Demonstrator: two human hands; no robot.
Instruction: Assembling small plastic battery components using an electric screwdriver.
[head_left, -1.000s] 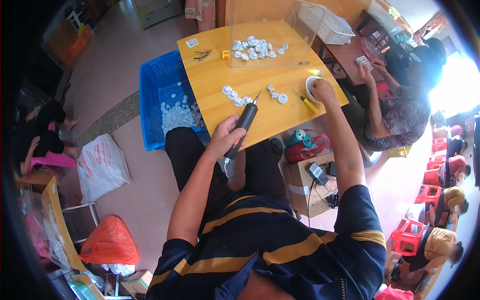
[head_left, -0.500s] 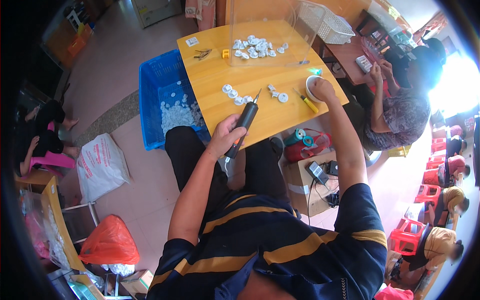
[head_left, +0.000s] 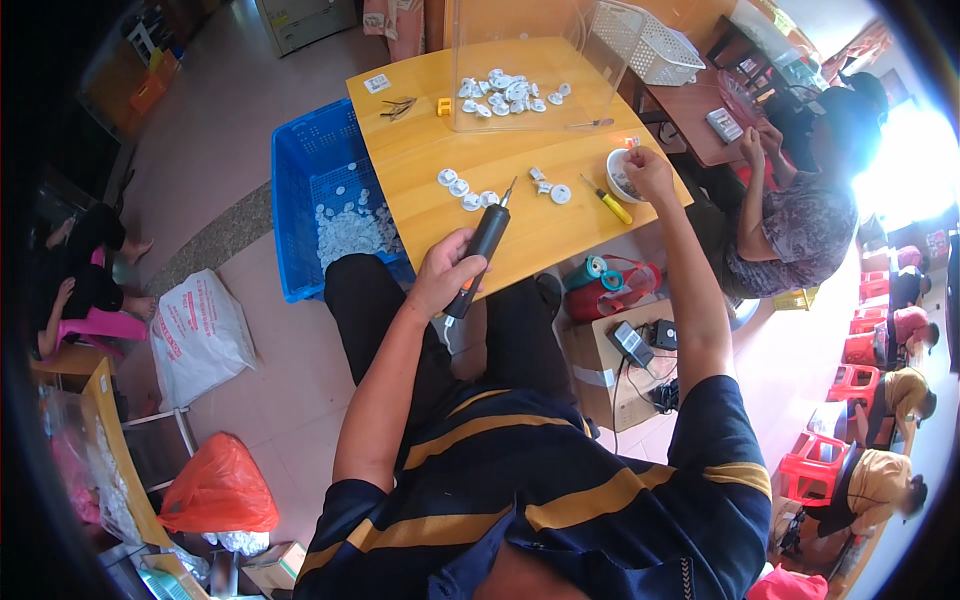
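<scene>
My left hand (head_left: 447, 274) is wrapped round a black electric screwdriver (head_left: 489, 231), its bit tilted up over the table's near edge. At the right side of the table my right hand (head_left: 650, 176) is above the rim of a white bowl (head_left: 614, 160), fingers pinched together; whatever they hold is too small to make out. Small dark pieces lie in the bowl. Beside it rests a yellow-handled screwdriver (head_left: 615, 207). Several round white plastic parts (head_left: 458, 188) form a row left of the bit. A loose white disc (head_left: 560, 194) lies near smaller white pieces (head_left: 540, 180).
A clear plastic screen (head_left: 470, 60) stands on the wooden table (head_left: 420, 150) around a pile of white parts (head_left: 514, 92). Pliers (head_left: 398, 107) lie far left. A blue crate (head_left: 290, 215) of white parts stands left of the table. Another person (head_left: 800, 210) sits at the right.
My right hand has lifted slightly from inside the bowl to its rim, and the bowl's contents now show. The left hand keeps its hold on the electric screwdriver. The view has shifted a little.
</scene>
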